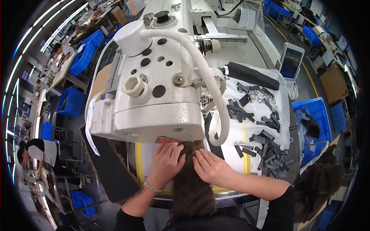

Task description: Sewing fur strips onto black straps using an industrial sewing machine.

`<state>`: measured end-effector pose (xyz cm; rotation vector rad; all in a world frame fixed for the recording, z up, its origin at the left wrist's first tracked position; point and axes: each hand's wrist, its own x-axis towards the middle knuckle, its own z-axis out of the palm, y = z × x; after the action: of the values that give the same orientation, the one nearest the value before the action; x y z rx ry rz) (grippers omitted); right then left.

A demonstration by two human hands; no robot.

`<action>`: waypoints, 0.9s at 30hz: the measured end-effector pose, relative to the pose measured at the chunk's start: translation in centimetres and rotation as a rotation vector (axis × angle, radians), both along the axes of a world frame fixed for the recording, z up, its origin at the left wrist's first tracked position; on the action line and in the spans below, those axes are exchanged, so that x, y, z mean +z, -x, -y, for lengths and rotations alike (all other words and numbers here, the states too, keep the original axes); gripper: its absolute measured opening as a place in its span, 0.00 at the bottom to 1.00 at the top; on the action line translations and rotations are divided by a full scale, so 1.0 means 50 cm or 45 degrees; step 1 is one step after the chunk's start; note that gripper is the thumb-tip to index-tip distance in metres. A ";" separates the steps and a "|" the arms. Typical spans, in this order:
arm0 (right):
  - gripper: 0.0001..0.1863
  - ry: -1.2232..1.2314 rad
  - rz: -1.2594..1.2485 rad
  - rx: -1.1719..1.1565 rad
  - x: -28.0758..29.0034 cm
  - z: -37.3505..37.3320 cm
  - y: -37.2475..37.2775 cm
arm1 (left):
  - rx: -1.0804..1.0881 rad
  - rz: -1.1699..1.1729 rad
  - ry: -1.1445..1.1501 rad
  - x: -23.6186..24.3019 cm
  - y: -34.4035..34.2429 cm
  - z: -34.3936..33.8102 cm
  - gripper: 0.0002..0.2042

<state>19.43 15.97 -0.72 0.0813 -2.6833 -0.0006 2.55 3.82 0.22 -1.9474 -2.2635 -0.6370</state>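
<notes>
Beneath the head of a white sewing machine (pixel 160 111), a long strip of brown fur (pixel 192 192) runs toward me and hangs over the near table edge. My left hand (pixel 165 161), a beaded bracelet on its wrist, lies with outstretched fingers to the left of the strip. Its fingertips reach a small red-and-metal part (pixel 168 140) under the head, and its thumb is against the fur. From the right, my right hand (pixel 212 167) rests its extended fingers on the strip's edge; its thumb is hidden. The machine head covers the needle area.
Black strips (pixel 271 150) and metal rings (pixel 262 96) lie on white sheeting at the right, below a long black roll (pixel 252 76). A black panel (pixel 110 165) leans at the left. Beyond are a blue bin (pixel 314 133), brown fur (pixel 318 184) and a small screen (pixel 291 61).
</notes>
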 end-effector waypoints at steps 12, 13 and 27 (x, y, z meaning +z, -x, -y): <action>0.14 -0.001 -0.008 0.013 -0.001 -0.004 -0.001 | 0.003 0.017 0.019 -0.001 -0.001 0.001 0.12; 0.14 0.014 0.004 0.010 0.000 -0.005 -0.001 | 0.008 0.022 0.027 -0.001 -0.001 0.000 0.12; 0.24 -0.149 0.332 -0.047 0.046 0.050 -0.040 | -0.022 -0.097 -0.065 -0.007 -0.007 0.003 0.12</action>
<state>21.43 13.48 1.59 0.0728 -2.9437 -0.1698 2.92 3.68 -0.10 -1.9359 -2.1668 -0.6052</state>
